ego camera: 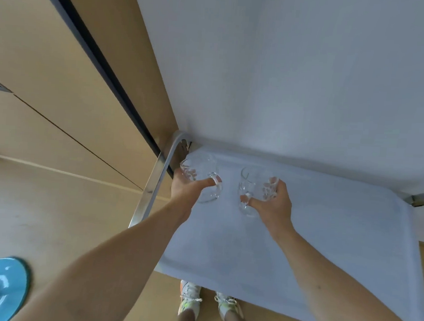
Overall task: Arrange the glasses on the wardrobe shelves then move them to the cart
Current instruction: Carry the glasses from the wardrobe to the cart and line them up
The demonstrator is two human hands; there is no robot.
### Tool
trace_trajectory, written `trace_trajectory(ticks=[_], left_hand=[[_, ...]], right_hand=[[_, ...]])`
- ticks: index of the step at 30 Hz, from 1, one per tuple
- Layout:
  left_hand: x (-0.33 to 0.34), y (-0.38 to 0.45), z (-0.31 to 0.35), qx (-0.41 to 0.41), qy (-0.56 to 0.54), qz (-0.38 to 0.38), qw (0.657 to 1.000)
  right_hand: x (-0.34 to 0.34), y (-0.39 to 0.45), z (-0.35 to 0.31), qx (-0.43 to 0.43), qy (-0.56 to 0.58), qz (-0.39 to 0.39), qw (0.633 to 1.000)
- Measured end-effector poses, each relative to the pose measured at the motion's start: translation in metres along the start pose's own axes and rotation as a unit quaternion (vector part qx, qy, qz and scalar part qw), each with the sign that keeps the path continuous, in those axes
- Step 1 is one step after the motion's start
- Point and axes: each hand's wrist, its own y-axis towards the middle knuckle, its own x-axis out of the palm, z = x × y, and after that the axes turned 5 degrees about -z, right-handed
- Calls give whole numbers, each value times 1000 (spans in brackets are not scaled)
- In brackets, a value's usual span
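Fingers (188,173) of the left hand (186,190) and right hand (274,202) wrap one clear glass mug (206,178) and another (250,188), far-left on the white cart top (326,231), probably for setting down.

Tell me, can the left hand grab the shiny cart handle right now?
Probably not yet: the left hand grips a glass, though the handle sits close beside it with nothing between.
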Motion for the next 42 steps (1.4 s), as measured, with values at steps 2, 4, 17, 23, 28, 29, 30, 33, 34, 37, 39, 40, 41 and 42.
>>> trace_trajectory(ticks=[2, 4, 17, 23, 28, 29, 30, 33, 34, 37, 39, 40, 41, 42], left_hand=[[2, 5, 0, 16, 30, -5, 999], [4, 7, -4, 39, 76, -1, 996], [12, 18, -30, 142, 184, 15, 973], [2, 14, -41, 154, 203, 8, 967], [-7, 9, -39, 139, 222, -11, 965], [-10, 7, -39, 133, 224, -16, 965], [-13, 4, -39, 127, 223, -23, 966], [-14, -8, -36, 131, 240, -41, 961], [-12, -11, -33, 137, 253, -43, 957], [-5, -9, -20, 150, 290, -37, 944], [-3, -3, -13, 158, 313, -35, 936], [-2, 0, -11, 159, 325, -37, 932], [-2, 2, -10, 161, 334, -37, 928], [-2, 4, -9, 166, 338, -35, 926]], right_hand=[[2, 3, 1, -9, -12, 2, 1000], [3, 5, 2, -13, -21, -2, 1000], [11, 14, 12, -88, -70, -9, 994], [4, 3, 23, -64, -85, -15, 994], [2, -4, 15, -46, -107, -24, 993], [2, -7, 14, -40, -99, -22, 994], [1, -10, 14, -34, -85, -20, 996], [6, -20, 11, -20, -54, -14, 998], [10, -22, 7, -17, -62, -7, 998], [22, -19, -6, -12, -116, 19, 993], [31, -14, -13, -20, -146, 22, 989], [34, -12, -15, -22, -163, 23, 986], [37, -11, -15, -22, -176, 27, 984], [38, -9, -14, -24, -185, 32, 982]])
